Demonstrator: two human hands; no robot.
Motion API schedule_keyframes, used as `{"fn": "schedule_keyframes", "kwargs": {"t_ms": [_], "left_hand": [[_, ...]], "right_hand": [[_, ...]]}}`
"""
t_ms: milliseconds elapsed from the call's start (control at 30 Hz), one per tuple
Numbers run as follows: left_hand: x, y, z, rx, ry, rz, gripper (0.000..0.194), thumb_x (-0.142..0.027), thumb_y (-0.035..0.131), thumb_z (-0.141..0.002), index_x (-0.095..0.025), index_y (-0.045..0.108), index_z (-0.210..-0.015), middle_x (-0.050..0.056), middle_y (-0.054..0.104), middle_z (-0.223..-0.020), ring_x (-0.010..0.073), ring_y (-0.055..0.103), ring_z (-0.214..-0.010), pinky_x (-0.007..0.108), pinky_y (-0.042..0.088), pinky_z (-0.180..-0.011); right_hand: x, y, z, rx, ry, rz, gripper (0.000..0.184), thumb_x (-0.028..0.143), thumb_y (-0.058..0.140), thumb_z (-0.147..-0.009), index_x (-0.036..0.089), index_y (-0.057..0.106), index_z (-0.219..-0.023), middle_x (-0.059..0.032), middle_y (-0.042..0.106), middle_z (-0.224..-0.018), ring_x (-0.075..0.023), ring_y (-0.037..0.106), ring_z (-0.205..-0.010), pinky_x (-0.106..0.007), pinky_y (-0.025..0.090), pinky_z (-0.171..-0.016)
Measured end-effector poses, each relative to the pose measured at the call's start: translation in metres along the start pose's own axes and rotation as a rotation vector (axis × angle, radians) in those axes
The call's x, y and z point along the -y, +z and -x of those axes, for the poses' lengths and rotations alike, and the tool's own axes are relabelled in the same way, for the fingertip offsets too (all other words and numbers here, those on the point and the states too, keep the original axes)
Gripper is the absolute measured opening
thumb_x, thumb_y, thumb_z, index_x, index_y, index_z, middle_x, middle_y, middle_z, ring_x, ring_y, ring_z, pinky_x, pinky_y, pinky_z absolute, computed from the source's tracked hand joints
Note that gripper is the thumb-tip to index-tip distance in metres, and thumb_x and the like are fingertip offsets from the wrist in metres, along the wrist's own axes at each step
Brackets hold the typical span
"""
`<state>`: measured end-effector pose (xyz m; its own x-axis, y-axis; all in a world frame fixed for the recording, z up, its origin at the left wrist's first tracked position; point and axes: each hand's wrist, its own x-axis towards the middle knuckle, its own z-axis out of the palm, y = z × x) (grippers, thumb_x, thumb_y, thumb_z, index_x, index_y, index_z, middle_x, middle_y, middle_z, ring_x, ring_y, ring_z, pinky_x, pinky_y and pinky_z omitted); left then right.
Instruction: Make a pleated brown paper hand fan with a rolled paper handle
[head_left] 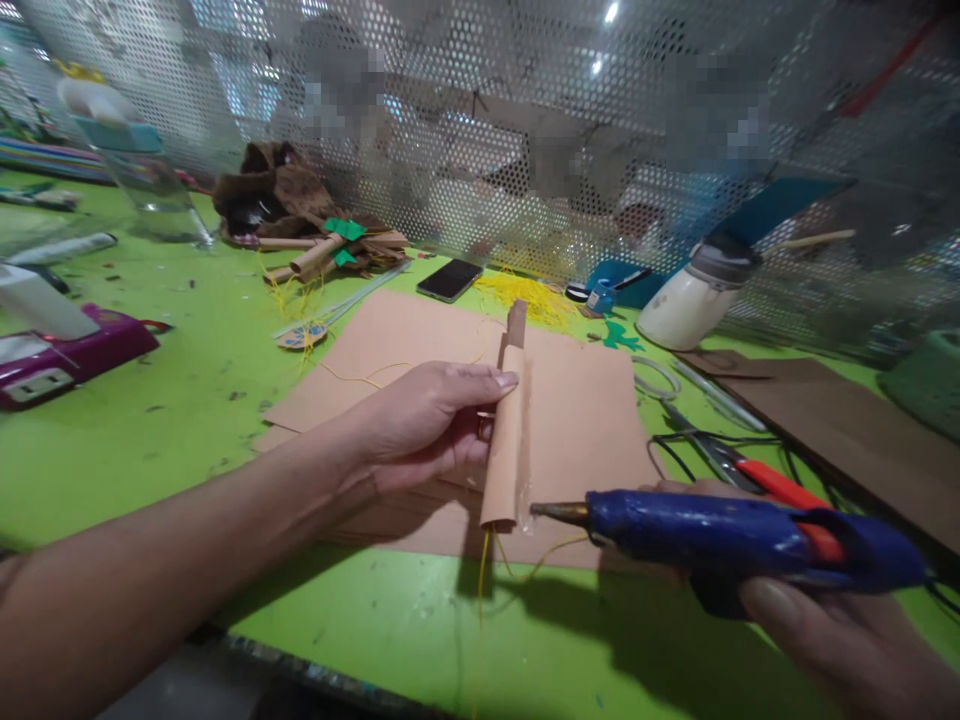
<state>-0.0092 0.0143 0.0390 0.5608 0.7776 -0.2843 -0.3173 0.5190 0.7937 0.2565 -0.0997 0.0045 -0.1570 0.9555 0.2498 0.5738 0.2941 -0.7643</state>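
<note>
My left hand [442, 420] is closed around a rolled brown paper tube [504, 450], with the thumb pressed on its upper part. A darker brown strip [516, 322] sticks out of the tube's far end, and yellow string [484, 580] hangs from its near end. A shiny line of glue runs along the tube's right edge. In my right hand [817, 630] is a blue hot glue gun [720, 535], its nozzle pointing left beside the near end of that line. Whether the nozzle touches the paper I cannot tell. Brown paper sheets [585, 420] lie beneath.
A phone [450, 280], yellow string pile [529, 297] and tilted white bottle [690, 300] stand at the back. Red-handled scissors [780, 485] and a black cord lie right. A purple power strip [82, 355] sits left; tied paper rolls [322, 255] lie behind, before a perforated screen [465, 130].
</note>
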Motion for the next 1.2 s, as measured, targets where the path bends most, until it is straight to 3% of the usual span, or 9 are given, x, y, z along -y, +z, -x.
{"fn": "schedule_keyframes", "kwargs": {"t_ms": [133, 233, 433, 567, 800, 867, 1000, 1200], "left_hand": [[-0.001, 0.002, 0.001, -0.020, -0.001, -0.002, 0.017, -0.003, 0.048, -0.087, -0.007, 0.065, -0.089, 0.010, 0.068, -0.079, 0.0145, 0.065, -0.068, 0.026, 0.057, -0.070], [-0.002, 0.004, 0.002, -0.029, -0.007, -0.016, 0.019, -0.003, 0.047, -0.087, -0.007, 0.065, -0.089, 0.010, 0.068, -0.078, 0.0139, 0.065, -0.066, 0.026, 0.058, -0.070], [-0.001, 0.002, 0.002, -0.033, -0.022, -0.039, 0.018, -0.005, 0.048, -0.087, -0.008, 0.065, -0.084, 0.009, 0.067, -0.076, 0.0115, 0.060, -0.061, 0.024, 0.057, -0.064], [0.001, 0.000, 0.002, -0.003, -0.030, -0.057, 0.016, -0.008, 0.050, -0.088, -0.008, 0.066, -0.085, 0.009, 0.067, -0.076, 0.0131, 0.062, -0.064, 0.025, 0.057, -0.065], [0.001, 0.002, 0.004, 0.024, -0.071, -0.045, 0.014, -0.008, 0.051, -0.088, -0.008, 0.065, -0.090, 0.009, 0.067, -0.077, 0.0126, 0.063, -0.062, 0.026, 0.058, -0.061], [0.001, 0.002, 0.003, 0.022, -0.085, -0.044, 0.015, -0.008, 0.050, -0.089, -0.008, 0.064, -0.091, 0.009, 0.067, -0.077, 0.0124, 0.064, -0.061, 0.024, 0.058, -0.057], [0.001, 0.001, 0.002, 0.019, -0.092, -0.030, 0.013, -0.008, 0.050, -0.089, -0.008, 0.063, -0.088, 0.007, 0.065, -0.075, 0.0110, 0.063, -0.057, 0.019, 0.054, -0.049], [0.007, -0.001, 0.001, 0.035, -0.099, -0.064, 0.003, -0.013, 0.059, -0.085, -0.011, 0.060, -0.083, 0.003, 0.061, -0.072, 0.0089, 0.058, -0.057, 0.016, 0.049, -0.049]], "right_hand": [[0.005, 0.001, -0.004, 0.051, 0.008, -0.095, 0.036, 0.045, 0.067, -0.078, 0.038, 0.069, -0.113, -0.0025, 0.076, -0.101, -0.0289, 0.074, -0.085, -0.033, 0.062, -0.068], [0.008, 0.000, -0.006, 0.013, -0.023, -0.051, 0.035, 0.045, 0.070, -0.075, 0.040, 0.069, -0.109, -0.0006, 0.076, -0.102, -0.0283, 0.074, -0.086, -0.031, 0.063, -0.067], [0.024, 0.001, -0.017, 0.180, -0.102, -0.014, 0.020, 0.044, 0.063, -0.080, 0.028, 0.072, -0.087, -0.0024, 0.072, -0.076, -0.0235, 0.071, -0.065, -0.026, 0.059, -0.051], [0.023, 0.003, -0.019, 0.175, -0.100, 0.025, 0.017, 0.039, 0.062, -0.082, 0.027, 0.072, -0.086, -0.0014, 0.070, -0.067, -0.0212, 0.069, -0.059, -0.025, 0.059, -0.051], [0.013, 0.005, -0.014, -0.009, -0.046, 0.076, 0.028, 0.045, 0.063, -0.082, 0.026, 0.073, -0.100, -0.0022, 0.074, -0.072, -0.0249, 0.074, -0.072, -0.029, 0.063, -0.063], [0.013, 0.004, -0.013, 0.006, -0.048, 0.061, 0.026, 0.045, 0.065, -0.080, 0.026, 0.073, -0.096, -0.0024, 0.074, -0.074, -0.0253, 0.073, -0.072, -0.029, 0.063, -0.063], [0.022, 0.003, -0.016, 0.162, -0.082, 0.038, 0.018, 0.042, 0.068, -0.077, 0.026, 0.071, -0.084, -0.0013, 0.072, -0.073, -0.0220, 0.070, -0.061, -0.026, 0.060, -0.053], [0.034, 0.006, -0.029, 0.153, -0.114, 0.095, 0.018, 0.038, 0.059, -0.083, 0.027, 0.068, -0.072, 0.0014, 0.064, -0.059, -0.0175, 0.062, -0.048, -0.024, 0.054, -0.045]]}}
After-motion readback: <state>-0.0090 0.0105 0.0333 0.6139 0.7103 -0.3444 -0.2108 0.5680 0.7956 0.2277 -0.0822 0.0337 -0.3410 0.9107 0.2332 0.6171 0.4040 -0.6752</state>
